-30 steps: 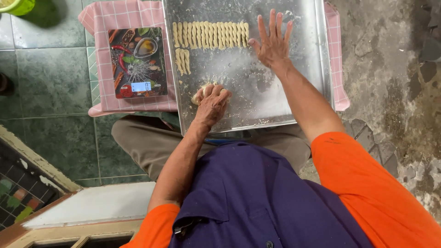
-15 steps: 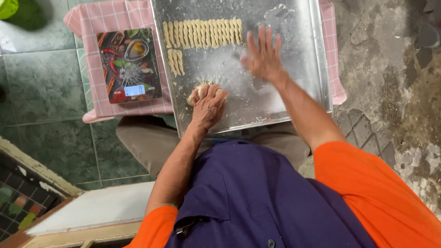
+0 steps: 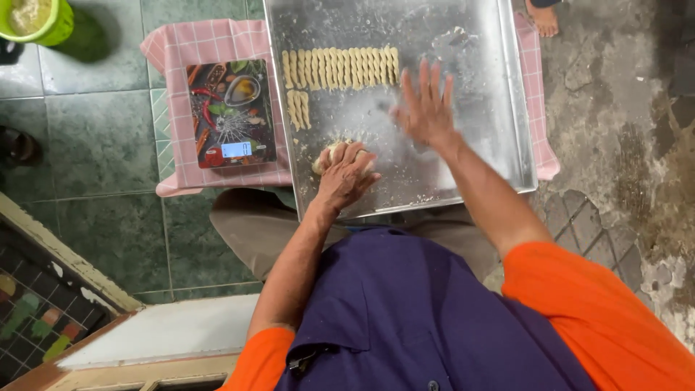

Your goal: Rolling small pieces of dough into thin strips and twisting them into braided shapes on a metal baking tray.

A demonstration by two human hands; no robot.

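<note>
A metal tray (image 3: 507, 87), dull silver and dusted with flour, is seen. Matt, pale dough sticks (image 3: 340, 66) lie on it, and a soft dough lump (image 3: 326, 153) is covered by the left hand (image 3: 346, 174). A pink checked cloth (image 3: 217, 40) lies beneath. The scale (image 3: 230, 112) is glossy. The floor tiles (image 3: 94, 130) are smooth green; the concrete (image 3: 622, 108) is rough.

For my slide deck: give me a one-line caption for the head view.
Left hand on a dough lump, right hand flat on a floured metal tray beside rows of dough sticks.
</note>
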